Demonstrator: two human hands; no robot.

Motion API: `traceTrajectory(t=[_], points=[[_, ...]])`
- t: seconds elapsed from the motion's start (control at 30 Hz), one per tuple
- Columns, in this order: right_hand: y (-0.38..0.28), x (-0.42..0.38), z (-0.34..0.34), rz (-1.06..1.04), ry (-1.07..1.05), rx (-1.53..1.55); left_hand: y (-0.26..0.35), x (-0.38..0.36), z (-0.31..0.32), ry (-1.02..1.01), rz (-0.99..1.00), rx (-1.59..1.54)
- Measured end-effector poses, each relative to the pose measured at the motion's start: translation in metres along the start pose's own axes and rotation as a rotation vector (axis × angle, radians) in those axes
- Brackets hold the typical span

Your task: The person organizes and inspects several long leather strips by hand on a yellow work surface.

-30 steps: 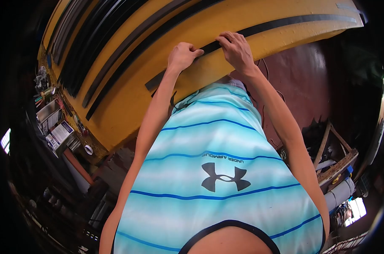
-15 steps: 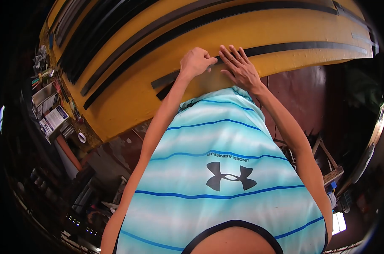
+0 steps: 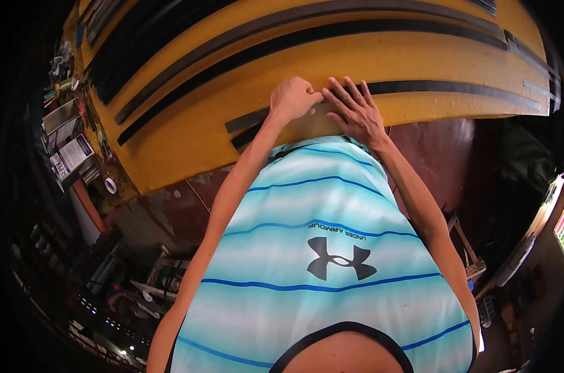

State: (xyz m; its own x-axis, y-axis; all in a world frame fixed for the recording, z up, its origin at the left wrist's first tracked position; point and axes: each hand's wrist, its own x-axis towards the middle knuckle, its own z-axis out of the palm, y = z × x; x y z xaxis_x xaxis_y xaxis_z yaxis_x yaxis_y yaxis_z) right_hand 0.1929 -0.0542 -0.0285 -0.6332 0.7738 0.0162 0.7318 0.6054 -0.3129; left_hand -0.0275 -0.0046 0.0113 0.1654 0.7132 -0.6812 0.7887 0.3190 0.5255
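Note:
A long black strip [image 3: 443, 87] lies along the near edge of the yellow table [image 3: 182, 168]. My right hand [image 3: 358, 117] rests flat on its left part, fingers spread. Beside it, my left hand [image 3: 292, 99] is closed, thumb and forefinger pinched together close to my right fingertips. Whatever the left fingers hold is hidden or too small to make out. Left of that hand, the ends of a grey strip [image 3: 246, 120] and a black strip [image 3: 245, 136] stick out near my left wrist. How these ends connect to the long strip is hidden by my hands.
Beyond my hands, several long dark strips [image 3: 282, 48] lie across the table. At its left end stand books [image 3: 72, 155], a roll of tape [image 3: 111, 185] and small tools. Below the table edge is a reddish floor [image 3: 431, 149]; wooden frames [image 3: 467, 248] stand at right.
The view has shifted a little, so the table and hands sit slightly lower in it. Both hands keep nearly the same pose, the left pinched and the right flat on the strip.

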Motion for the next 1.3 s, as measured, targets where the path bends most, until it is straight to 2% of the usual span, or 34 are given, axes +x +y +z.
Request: traceTrajectory(t=[0.17,0.37,0.43,0.47,0.5,0.57,0.63,0.9,0.97,1.1,1.2,1.27,1.3], points=[[0.026,-0.022,-0.009,0.158,0.077,-0.055,0.004,-0.005,0.005,0.027,-0.052,-0.072],[0.078,-0.060,-0.017,0.282,0.160,-0.162,0.000,0.001,0.005,0.035,0.019,-0.050],[0.082,-0.060,-0.024,0.444,0.266,-0.216,0.002,-0.001,0.004,0.047,0.019,-0.031],[0.082,-0.058,-0.023,0.352,0.316,-0.258,0.003,-0.001,0.003,0.048,0.021,-0.005],[0.074,-0.047,-0.026,0.355,0.319,-0.262,0.001,0.001,0.005,0.049,0.026,-0.003],[0.052,-0.019,-0.028,0.045,0.130,0.053,-0.002,0.008,0.010,0.103,0.044,0.073],[0.014,0.016,-0.042,-0.093,0.117,0.036,0.004,0.002,0.003,0.087,0.053,0.059],[0.015,0.043,-0.040,-0.171,0.008,0.038,0.010,-0.012,-0.016,0.022,0.047,-0.028],[0.017,0.043,-0.039,-0.180,0.012,0.028,0.000,-0.014,-0.015,-0.044,0.193,-0.027],[0.010,0.043,-0.037,-0.257,0.053,0.000,-0.008,-0.032,-0.019,-0.081,0.261,0.031],[0.000,0.046,-0.034,-0.285,0.091,0.027,-0.004,-0.047,-0.019,0.001,0.214,0.126],[0.000,0.047,-0.032,-0.287,0.099,0.046,-0.003,-0.050,-0.016,0.177,0.094,0.214],[0.002,0.047,-0.030,-0.255,0.096,0.022,-0.003,-0.055,-0.020,0.176,0.094,0.215]])
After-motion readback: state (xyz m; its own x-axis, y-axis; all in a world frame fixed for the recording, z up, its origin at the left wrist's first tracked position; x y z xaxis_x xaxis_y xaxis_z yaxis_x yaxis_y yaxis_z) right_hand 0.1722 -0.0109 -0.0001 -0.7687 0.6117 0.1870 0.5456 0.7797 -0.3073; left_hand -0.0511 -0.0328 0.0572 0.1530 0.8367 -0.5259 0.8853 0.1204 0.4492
